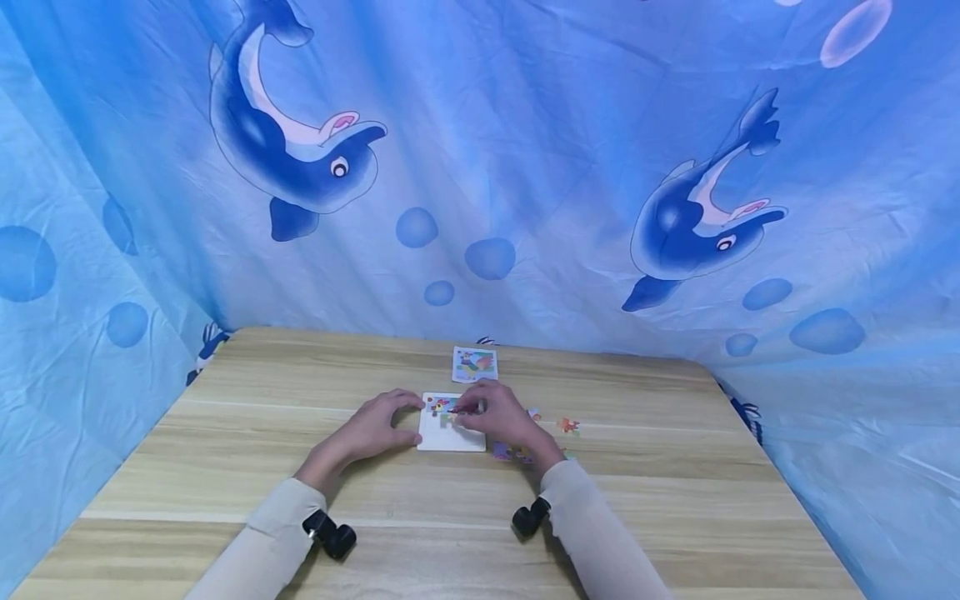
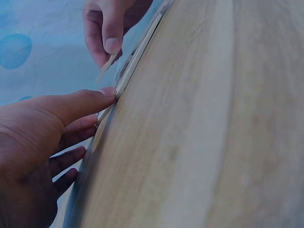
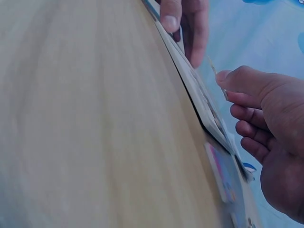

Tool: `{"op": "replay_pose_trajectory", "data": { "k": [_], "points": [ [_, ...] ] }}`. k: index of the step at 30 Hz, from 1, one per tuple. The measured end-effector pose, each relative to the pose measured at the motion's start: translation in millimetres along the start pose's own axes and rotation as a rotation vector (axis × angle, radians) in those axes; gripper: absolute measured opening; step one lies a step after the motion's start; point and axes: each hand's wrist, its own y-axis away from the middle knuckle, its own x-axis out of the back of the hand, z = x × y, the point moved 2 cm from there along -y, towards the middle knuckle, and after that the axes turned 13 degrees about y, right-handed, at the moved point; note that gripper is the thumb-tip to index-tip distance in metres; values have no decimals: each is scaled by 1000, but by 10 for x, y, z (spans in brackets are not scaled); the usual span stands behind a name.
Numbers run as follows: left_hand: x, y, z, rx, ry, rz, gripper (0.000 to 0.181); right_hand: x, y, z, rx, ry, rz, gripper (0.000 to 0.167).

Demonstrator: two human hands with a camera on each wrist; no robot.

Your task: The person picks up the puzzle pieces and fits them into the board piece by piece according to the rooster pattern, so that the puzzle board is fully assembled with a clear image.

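A white puzzle tray lies on the table, with a few coloured pieces along its upper part. My left hand touches the tray's left edge; in the left wrist view the thumb of the left hand rests against that edge, its other fingers spread. Over the tray, my right hand pinches a small thin piece between thumb and index finger. The right wrist view shows this piece edge-on above the tray, held by the right hand. The picture on the piece cannot be made out.
Behind the tray lies a square picture card. Loose puzzle pieces are on the wooden table to the right, among them an orange one and a purple one, partly near the right forearm. A blue dolphin-print curtain hangs behind.
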Motion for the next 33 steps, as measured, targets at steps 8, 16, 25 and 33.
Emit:
{"op": "replay_pose_trajectory", "data": {
  "k": [8, 16, 25, 33],
  "points": [
    [6, 4, -18, -9, 1, -5, 52, -113, -80, -105, 11, -5, -18, 17],
    [4, 10, -13, -6, 11, -4, 52, -168, -132, -149, 3, 13, -41, 15],
    [14, 7, 10, -13, -1, -4, 53, -181, -142, -166, 24, 46, -37, 14],
    [25, 2, 6, -9, -1, -6, 53, -149, -149, -224, -2, 54, -48, 17]
  ]
}}
